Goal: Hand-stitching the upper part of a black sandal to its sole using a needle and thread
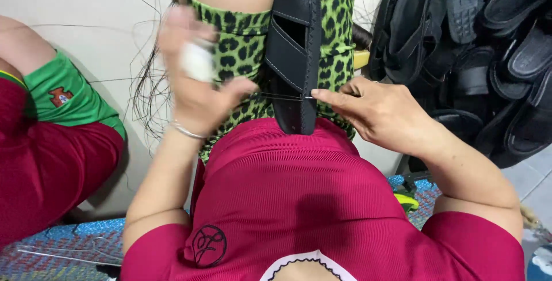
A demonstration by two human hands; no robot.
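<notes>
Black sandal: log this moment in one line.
left hand: pulling thread taut | right hand: pinching needle at black sandal edge | sandal pile: right

A heap of black sandals (489,56) is seen piled at the upper right. A second person's green and red shorts (52,125) are seen at the left edge. A blue patterned mat (69,246) is spread along the bottom, and loose dark threads (144,85) are strung before the pale wall (75,10).
</notes>
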